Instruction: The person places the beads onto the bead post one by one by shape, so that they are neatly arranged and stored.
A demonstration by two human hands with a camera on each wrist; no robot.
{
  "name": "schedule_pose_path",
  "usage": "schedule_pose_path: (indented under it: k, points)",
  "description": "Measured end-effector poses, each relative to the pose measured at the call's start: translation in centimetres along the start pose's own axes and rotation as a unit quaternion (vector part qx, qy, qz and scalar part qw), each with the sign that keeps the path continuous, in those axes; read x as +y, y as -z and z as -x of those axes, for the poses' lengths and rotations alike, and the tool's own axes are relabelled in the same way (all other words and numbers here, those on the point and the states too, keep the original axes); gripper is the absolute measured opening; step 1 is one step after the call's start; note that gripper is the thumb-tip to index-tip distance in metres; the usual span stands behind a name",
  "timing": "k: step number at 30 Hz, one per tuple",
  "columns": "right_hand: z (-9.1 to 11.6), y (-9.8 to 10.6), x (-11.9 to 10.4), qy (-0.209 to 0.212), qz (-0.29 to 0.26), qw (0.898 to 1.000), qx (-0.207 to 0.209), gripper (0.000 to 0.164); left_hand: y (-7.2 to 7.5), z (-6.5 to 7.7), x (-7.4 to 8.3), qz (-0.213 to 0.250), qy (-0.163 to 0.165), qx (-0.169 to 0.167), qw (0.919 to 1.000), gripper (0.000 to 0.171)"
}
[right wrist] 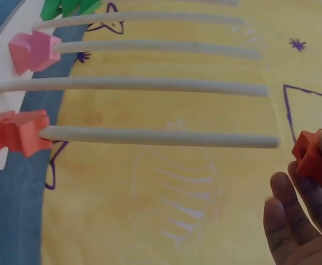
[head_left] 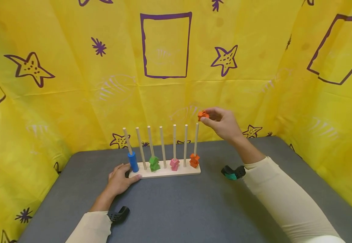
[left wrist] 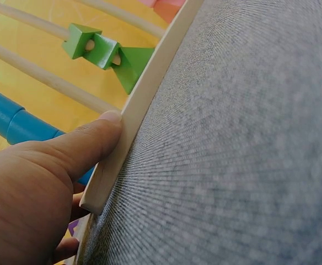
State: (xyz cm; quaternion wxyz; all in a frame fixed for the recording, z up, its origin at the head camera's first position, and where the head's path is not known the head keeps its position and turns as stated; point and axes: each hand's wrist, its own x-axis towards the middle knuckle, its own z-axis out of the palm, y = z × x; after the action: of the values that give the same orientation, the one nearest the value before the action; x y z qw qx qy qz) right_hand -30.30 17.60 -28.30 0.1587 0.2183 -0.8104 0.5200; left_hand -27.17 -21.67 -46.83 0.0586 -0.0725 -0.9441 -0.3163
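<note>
A wooden peg board (head_left: 170, 172) with several upright pegs stands on the table. My left hand (head_left: 119, 180) grips its left end, the thumb (left wrist: 97, 135) along the front edge. My right hand (head_left: 226, 125) pinches an orange star-shaped bead (right wrist: 314, 156) just above the tip of the rightmost peg (right wrist: 161, 136), apart from it. Orange star beads (head_left: 194, 161) sit at that peg's foot. Other pegs carry pink beads (head_left: 174, 164), green triangular beads (left wrist: 100, 51) and blue cylinders (head_left: 133, 162); bare pegs stand between them.
The board rests on a dark grey table (head_left: 176, 209). Yellow cloth (head_left: 118, 111) with purple drawings hangs behind and at both sides. Each wrist wears a black band, the right one (head_left: 233, 172) partly green.
</note>
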Motion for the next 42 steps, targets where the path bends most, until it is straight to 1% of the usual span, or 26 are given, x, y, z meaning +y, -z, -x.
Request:
schedule_pose_path:
  k: [6,12,16,21,27,28,34,35,36,39,42]
  points:
    - [0.0,-1.0,0.8,-0.024,0.010,1.000,-0.017,0.036,-0.1,0.1,0.0,0.002,-0.002,0.001,1.0000,0.069]
    - [0.2,-1.7,1.7,-0.042,-0.018,0.998,-0.034,0.036,-0.1,0.1,0.2,0.000,-0.002,0.002,1.0000,0.068]
    - [0.6,-2.1,2.5,-0.042,-0.030,0.998,-0.043,0.035,-0.2,0.1,0.2,0.001,-0.005,0.002,1.0000,0.067]
    - [1.2,-2.7,3.5,-0.041,-0.024,0.998,-0.048,0.034,-0.2,0.0,0.2,0.002,-0.008,0.006,0.9999,0.067]
    - [2.0,-3.6,4.8,-0.052,-0.030,0.997,-0.052,0.033,0.0,0.0,-0.1,0.001,-0.005,0.001,1.0000,0.069]
    - [2.2,-3.8,4.6,-0.053,-0.029,0.997,-0.052,0.032,0.0,0.0,-0.1,0.002,-0.005,0.000,1.0000,0.069]
    - [2.9,-4.5,5.7,-0.063,-0.008,0.996,-0.057,0.031,0.2,0.0,-0.1,0.002,-0.003,-0.001,1.0000,0.069]
    - [3.0,-4.6,6.3,-0.065,-0.008,0.996,-0.058,0.031,0.2,0.0,-0.1,0.002,-0.002,-0.001,1.0000,0.069]
    - [3.1,-4.7,6.5,-0.067,-0.009,0.996,-0.060,0.030,0.1,0.0,-0.1,0.002,-0.002,-0.001,1.0000,0.070]
    - [3.5,-4.9,7.0,-0.060,-0.012,0.996,-0.070,0.028,0.1,-0.1,-0.1,0.003,-0.001,-0.003,1.0000,0.071]
    - [3.8,-5.2,7.4,-0.060,-0.004,0.995,-0.075,0.027,0.1,-0.1,-0.1,0.004,-0.001,-0.003,1.0000,0.071]
